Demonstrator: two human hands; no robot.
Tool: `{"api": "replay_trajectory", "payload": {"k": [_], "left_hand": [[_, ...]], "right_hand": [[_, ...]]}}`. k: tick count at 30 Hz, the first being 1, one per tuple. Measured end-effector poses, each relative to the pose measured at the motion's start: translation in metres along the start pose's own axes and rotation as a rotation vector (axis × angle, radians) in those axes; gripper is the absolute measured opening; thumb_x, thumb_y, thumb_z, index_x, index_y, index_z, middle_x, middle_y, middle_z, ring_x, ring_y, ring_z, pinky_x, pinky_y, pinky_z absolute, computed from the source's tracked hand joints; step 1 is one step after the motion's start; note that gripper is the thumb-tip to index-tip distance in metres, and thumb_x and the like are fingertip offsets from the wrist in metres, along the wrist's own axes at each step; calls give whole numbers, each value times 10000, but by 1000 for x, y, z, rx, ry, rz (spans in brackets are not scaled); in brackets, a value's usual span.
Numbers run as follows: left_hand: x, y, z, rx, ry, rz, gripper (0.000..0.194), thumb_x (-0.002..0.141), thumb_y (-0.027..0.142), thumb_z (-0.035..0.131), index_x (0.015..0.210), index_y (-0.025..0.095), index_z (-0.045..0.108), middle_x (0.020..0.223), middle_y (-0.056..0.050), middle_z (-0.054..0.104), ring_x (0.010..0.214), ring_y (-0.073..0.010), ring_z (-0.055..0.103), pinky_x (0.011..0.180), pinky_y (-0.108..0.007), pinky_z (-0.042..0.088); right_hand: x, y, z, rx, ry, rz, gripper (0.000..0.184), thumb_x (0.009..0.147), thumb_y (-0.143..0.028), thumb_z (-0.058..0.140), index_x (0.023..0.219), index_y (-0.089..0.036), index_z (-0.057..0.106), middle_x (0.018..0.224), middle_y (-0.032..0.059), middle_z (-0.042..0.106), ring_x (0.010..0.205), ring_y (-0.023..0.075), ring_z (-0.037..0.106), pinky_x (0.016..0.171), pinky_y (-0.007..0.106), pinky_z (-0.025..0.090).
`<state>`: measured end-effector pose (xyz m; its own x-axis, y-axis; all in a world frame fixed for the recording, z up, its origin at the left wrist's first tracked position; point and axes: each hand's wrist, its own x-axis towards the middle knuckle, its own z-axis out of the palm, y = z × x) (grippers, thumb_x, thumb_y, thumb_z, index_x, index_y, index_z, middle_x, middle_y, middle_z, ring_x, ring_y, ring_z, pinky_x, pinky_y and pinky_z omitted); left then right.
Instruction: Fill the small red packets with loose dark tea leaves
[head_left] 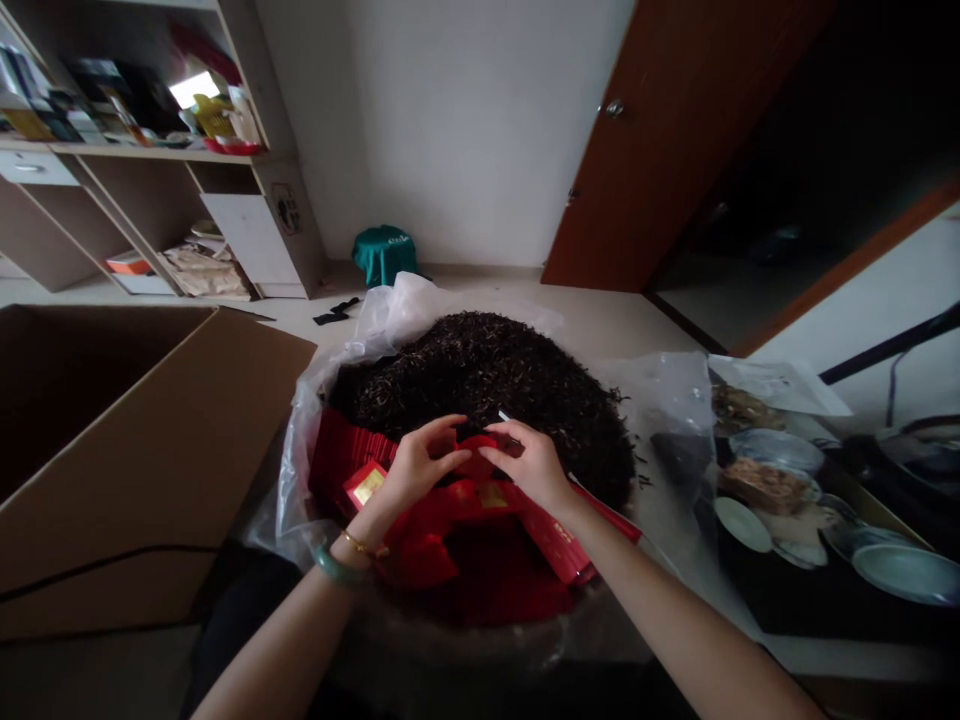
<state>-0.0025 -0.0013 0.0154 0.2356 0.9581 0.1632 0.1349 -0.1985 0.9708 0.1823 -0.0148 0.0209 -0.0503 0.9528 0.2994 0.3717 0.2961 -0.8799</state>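
Observation:
A big heap of dark loose tea leaves (487, 385) lies on a clear plastic sheet (397, 305). In front of it is a pile of small red packets (480, 540), some with gold labels. My left hand (416, 465) and my right hand (529, 460) meet above the pile. Both pinch the same small red packet (478, 452) between fingers and thumb, just at the near edge of the tea heap. A green bangle and a thin gold bracelet sit on my left wrist.
An open cardboard box (150, 440) stands at the left. A dark tray (810, 590) with bowls and plates is at the right. Shelving (150, 160) lines the back left wall; a green stool (384, 255) and a brown door (675, 130) are behind.

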Motion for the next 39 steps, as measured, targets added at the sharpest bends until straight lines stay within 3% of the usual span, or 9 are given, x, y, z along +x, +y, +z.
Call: {"api": "replay_trajectory", "payload": {"k": [3,5,10,17,23,28,31,35,39], "left_hand": [[-3,-10,10,-57,112,38,353,670,336,757,927,183,569,919,-40,710,832,-181,683,744,-301,563],[-5,-14,15,-35,96,45,276,696,343,734,830,178,557,849,-29,700,768,-164,673,712,-289,557],[-8,-7,16,9,79,74,202,748,337,695,842,166,646,814,-43,712,741,-166,666,691,-273,539],[-9,11,9,-143,50,104,279,707,404,751,658,154,635,767,-59,701,733,-167,649,681,-261,531],[-10,19,3,-120,-18,141,354,709,387,767,984,172,704,758,-23,661,718,-139,609,673,-246,503],[-11,21,2,-39,10,298,167,805,321,681,753,170,729,783,-66,677,806,-179,636,746,-295,517],[-14,21,4,-28,40,324,150,837,295,644,782,169,704,859,-83,718,923,-206,660,854,-338,520],[-17,23,6,60,37,308,157,832,304,643,769,164,678,849,-82,728,818,-180,677,761,-297,541],[-15,25,3,102,10,315,154,802,318,685,755,174,709,749,-61,712,703,-155,646,670,-267,527]], "right_hand": [[-6,6,1,127,122,67,292,678,-344,736,915,-206,635,798,23,689,650,154,626,590,270,536],[-10,8,0,154,159,85,254,682,-370,727,838,-203,617,769,21,682,635,155,628,580,269,533],[-16,5,-3,90,131,34,188,737,-384,690,725,-200,656,775,31,713,670,168,647,620,276,531],[-11,-4,-15,107,87,-141,235,736,-418,733,637,-216,662,758,25,719,689,167,660,659,290,531],[-8,-10,-20,94,16,-265,279,760,-441,721,620,-214,639,694,10,688,650,151,638,670,294,528],[-10,-11,-17,101,57,-294,147,795,-366,707,833,-226,685,701,-15,667,634,124,621,643,250,525],[-9,-14,-15,37,-15,-301,322,782,-360,724,1074,-233,677,708,-25,650,612,115,602,640,246,529],[-9,-20,-13,-79,-71,-357,134,821,-345,685,832,-227,748,729,12,667,652,127,613,623,249,519],[-10,-22,-13,-94,-54,-380,117,839,-297,668,795,-225,749,718,18,671,642,129,617,596,247,515]]}}
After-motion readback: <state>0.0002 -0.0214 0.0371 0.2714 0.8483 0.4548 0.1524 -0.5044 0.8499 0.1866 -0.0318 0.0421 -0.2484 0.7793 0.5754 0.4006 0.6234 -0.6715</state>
